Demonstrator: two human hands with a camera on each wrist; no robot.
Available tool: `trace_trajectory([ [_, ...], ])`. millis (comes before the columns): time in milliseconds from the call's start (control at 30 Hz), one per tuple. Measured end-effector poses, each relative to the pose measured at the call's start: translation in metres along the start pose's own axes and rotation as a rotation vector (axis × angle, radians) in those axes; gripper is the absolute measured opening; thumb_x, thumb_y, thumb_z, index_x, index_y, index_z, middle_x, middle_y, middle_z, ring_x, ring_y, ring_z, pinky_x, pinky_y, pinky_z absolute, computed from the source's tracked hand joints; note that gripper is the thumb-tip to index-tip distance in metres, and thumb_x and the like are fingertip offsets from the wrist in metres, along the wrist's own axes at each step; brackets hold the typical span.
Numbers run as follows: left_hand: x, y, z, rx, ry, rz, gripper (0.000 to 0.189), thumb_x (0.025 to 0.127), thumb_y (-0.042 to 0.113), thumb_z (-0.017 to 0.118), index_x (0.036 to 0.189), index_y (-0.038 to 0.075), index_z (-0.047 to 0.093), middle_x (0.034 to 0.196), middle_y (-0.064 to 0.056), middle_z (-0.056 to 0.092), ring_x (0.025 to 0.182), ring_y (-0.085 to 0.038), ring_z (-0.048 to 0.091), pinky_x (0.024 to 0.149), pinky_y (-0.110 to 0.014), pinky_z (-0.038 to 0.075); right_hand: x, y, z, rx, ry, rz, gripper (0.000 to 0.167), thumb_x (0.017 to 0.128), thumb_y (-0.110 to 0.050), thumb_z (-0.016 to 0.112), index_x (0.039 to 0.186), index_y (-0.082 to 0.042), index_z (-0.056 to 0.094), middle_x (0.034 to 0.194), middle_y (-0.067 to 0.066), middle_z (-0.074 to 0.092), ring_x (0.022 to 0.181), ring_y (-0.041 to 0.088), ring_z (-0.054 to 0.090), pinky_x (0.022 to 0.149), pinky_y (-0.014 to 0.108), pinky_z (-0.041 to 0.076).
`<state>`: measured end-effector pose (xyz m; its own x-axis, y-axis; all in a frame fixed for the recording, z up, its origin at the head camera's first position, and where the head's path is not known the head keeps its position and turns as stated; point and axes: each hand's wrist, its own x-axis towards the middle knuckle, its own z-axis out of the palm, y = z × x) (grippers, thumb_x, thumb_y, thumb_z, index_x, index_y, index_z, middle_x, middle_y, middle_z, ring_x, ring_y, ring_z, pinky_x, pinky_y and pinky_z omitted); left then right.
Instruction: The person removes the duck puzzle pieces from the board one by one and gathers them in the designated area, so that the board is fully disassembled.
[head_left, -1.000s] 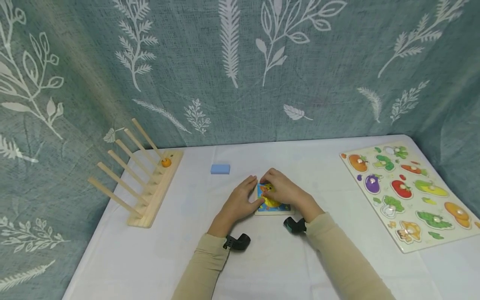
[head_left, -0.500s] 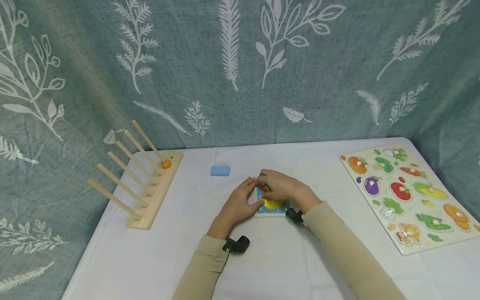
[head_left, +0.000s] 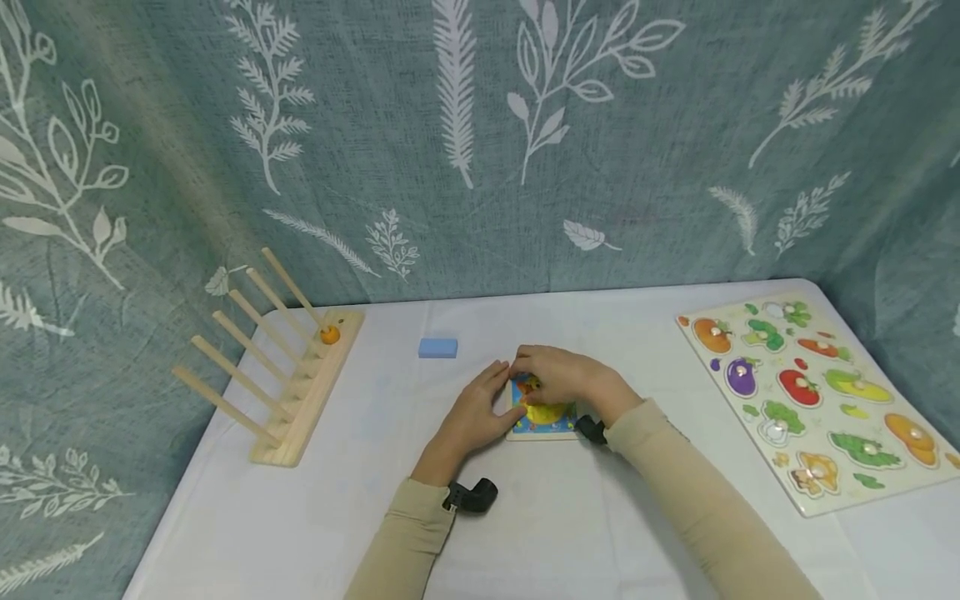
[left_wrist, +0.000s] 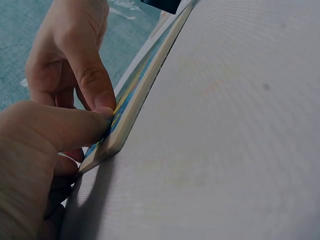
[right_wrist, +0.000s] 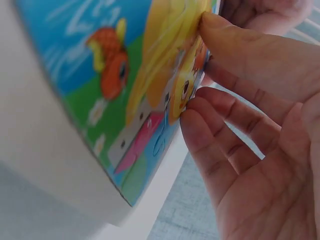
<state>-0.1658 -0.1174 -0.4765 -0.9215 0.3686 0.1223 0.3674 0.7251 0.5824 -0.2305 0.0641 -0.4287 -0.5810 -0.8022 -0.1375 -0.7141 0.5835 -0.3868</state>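
Observation:
A small square puzzle board (head_left: 543,429) with a yellow duck on blue lies on the white table, mostly covered by both hands. My left hand (head_left: 472,417) holds its left side, thumb over the top face and fingers along the edge. From the right my right hand (head_left: 562,375) reaches over the far part. In the right wrist view, its thumb and fingertips pinch a yellow puzzle piece (right_wrist: 185,90) with an eye on it, at the board's edge. Pale gaps show around that piece. Both thumbs nearly meet in the left wrist view, above the board's wooden rim (left_wrist: 125,132).
A blue block (head_left: 438,348) lies beyond the hands to the left. At far left stands a wooden peg rack (head_left: 307,417) with slanting pegs and an orange bead (head_left: 330,335). A vegetable knob puzzle (head_left: 817,408) lies at right. A patterned curtain (head_left: 480,233) hangs behind the table.
My right hand has shifted slightly left over the board, its fingers now closer to the far left corner. My left hand keeps its hold. The head view has tilted up a little.

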Motion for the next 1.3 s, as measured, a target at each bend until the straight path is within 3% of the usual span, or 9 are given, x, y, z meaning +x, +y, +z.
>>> trace_trajectory([
  [233, 0.001, 0.000, 0.001, 0.000, 0.017, 0.011, 0.069, 0.087, 0.032, 0.068, 0.140, -0.004, 0.042, 0.148, -0.018, 0.039, 0.139, -0.032, 0.034, 0.113, -0.045, 0.033, 0.002, 0.000, -0.003, -0.051, -0.013, -0.021, 0.034, 0.087, -0.018, 0.068, 0.120, -0.011, 0.065, 0.109, 0.001, 0.058, 0.096, 0.014, 0.056, 0.094, 0.033, 0.050],
  [467, 0.001, 0.000, 0.001, 0.005, 0.027, 0.028, 0.069, 0.086, 0.031, 0.069, 0.140, -0.004, 0.042, 0.146, -0.021, 0.040, 0.137, -0.034, 0.036, 0.112, -0.046, 0.035, 0.006, 0.001, 0.000, -0.048, -0.007, -0.032, 0.023, 0.087, -0.005, 0.061, 0.109, -0.013, 0.063, 0.097, 0.001, 0.053, 0.081, 0.014, 0.051, 0.079, 0.030, 0.050],
  [600, 0.001, 0.000, 0.001, 0.016, 0.018, 0.039, 0.070, 0.087, 0.031, 0.069, 0.140, -0.006, 0.042, 0.145, -0.023, 0.040, 0.136, -0.035, 0.037, 0.111, -0.046, 0.036, 0.007, 0.002, 0.003, -0.016, 0.005, -0.031, 0.021, 0.086, -0.001, 0.060, 0.103, -0.013, 0.059, 0.097, 0.002, 0.051, 0.082, 0.014, 0.050, 0.080, 0.031, 0.049],
  [867, 0.001, 0.000, -0.001, 0.014, 0.012, 0.039, 0.070, 0.087, 0.031, 0.068, 0.141, -0.005, 0.040, 0.147, -0.023, 0.038, 0.137, -0.035, 0.036, 0.111, -0.046, 0.035, 0.010, 0.003, 0.005, 0.030, -0.012, -0.003, 0.025, 0.089, -0.001, 0.058, 0.109, -0.015, 0.056, 0.103, 0.001, 0.050, 0.091, 0.014, 0.052, 0.087, 0.030, 0.049],
  [1067, 0.001, -0.001, -0.001, 0.016, 0.005, 0.037, 0.070, 0.087, 0.032, 0.068, 0.141, -0.005, 0.040, 0.147, -0.023, 0.037, 0.138, -0.034, 0.035, 0.111, -0.046, 0.036, 0.011, 0.004, 0.005, 0.056, -0.013, -0.011, 0.016, 0.093, -0.005, 0.055, 0.106, -0.014, 0.055, 0.103, 0.001, 0.049, 0.091, 0.014, 0.051, 0.085, 0.029, 0.049],
  [1300, 0.000, 0.000, 0.000, 0.005, 0.007, 0.031, 0.071, 0.087, 0.031, 0.068, 0.141, -0.004, 0.040, 0.148, -0.022, 0.037, 0.138, -0.033, 0.035, 0.112, -0.045, 0.034, 0.011, 0.004, 0.007, 0.087, 0.000, -0.012, 0.016, 0.091, -0.001, 0.054, 0.103, -0.012, 0.053, 0.103, 0.003, 0.049, 0.092, 0.015, 0.050, 0.085, 0.030, 0.049],
])
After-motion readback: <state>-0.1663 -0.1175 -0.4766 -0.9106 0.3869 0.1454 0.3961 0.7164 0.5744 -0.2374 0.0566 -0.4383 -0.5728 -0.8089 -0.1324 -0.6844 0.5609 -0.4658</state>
